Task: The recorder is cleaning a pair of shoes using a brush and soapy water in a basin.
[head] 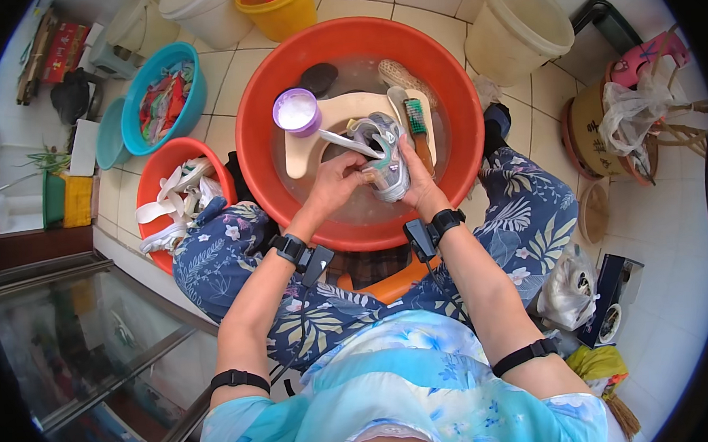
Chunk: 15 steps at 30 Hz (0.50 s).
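Over a large red plastic basin [260,184] I hold a grey-and-white sneaker [393,181]. My right hand [419,180] grips its right side. At its left edge are the pinched fingers of my left hand [338,176]; what exactly they pinch is partly hidden. The white tongue [343,141] sticks out to the left. Behind the shoe a cream-coloured board [338,108] with a curved cutout sits in the basin. On it rest a purple tub of white paste [297,112] and a wooden-handled brush [418,126] with green bristles. Cloudy water [366,214] lies below.
Left of the basin stand a small red basin [144,173] of white shoes and a blue basin [131,110] of colourful cloths. Several buckets line the back, including a yellow bucket [280,13]. A whitish bucket [513,35] and a plant pot [597,121] are at right.
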Motion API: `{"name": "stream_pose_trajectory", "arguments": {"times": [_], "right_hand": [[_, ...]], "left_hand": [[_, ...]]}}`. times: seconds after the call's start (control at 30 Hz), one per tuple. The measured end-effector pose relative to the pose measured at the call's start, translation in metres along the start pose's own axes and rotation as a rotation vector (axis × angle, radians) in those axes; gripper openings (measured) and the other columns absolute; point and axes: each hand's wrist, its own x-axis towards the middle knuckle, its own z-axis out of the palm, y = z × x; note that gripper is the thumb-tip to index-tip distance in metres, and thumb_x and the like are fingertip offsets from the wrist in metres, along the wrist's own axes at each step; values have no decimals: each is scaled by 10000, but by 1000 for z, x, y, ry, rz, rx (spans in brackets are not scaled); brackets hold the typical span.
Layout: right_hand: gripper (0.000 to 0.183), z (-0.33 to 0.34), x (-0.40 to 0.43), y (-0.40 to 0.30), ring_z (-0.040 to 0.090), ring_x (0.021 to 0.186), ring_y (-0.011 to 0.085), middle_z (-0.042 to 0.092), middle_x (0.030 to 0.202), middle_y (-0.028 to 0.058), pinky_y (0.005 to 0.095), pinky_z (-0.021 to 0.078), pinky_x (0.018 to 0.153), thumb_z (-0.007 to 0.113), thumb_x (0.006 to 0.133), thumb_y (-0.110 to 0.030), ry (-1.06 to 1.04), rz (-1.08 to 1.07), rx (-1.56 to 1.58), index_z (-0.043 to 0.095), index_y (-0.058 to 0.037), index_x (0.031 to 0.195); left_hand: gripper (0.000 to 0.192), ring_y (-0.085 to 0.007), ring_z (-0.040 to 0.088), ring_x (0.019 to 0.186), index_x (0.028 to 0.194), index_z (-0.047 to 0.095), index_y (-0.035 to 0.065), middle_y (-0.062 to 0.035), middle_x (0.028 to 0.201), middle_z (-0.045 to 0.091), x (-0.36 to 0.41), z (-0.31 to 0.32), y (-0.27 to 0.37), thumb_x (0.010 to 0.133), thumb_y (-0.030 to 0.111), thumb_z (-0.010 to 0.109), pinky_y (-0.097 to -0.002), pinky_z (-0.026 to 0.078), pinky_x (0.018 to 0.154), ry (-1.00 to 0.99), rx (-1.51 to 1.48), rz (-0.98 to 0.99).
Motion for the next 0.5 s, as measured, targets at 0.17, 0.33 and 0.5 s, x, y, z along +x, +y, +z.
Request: {"name": "stream_pose_trajectory", "arguments": {"times": [0.17, 0.33, 0.5], "right_hand": [[551, 2, -7, -7, 661, 1030, 269, 641, 1209, 124, 449, 564, 876, 600, 936, -452, -82, -78, 147, 510, -77, 1330], [534, 5, -18, -31, 644, 1062, 251, 636, 1212, 120, 422, 538, 923, 618, 940, -402, -13, -222, -5, 514, -44, 1322], [577, 1, -20, -35, 644, 996, 205, 636, 1161, 109, 359, 533, 882, 702, 894, -357, 118, -332, -125, 519, 1, 1308]], "left_hand": [[325, -142, 638, 925, 1174, 587, -39, -84, 1076, 651, -27, 3, 32, 862, 15, 662, -268, 518, 840, -30, -76, 55], [353, -246, 699, 886, 1238, 535, -1, -146, 988, 682, -44, -39, 40, 943, 187, 586, -336, 563, 743, -38, -162, -139], [452, -292, 706, 846, 1365, 395, 17, -177, 1033, 650, -44, -39, 73, 971, 204, 512, -351, 585, 710, -142, -559, -375]]}}
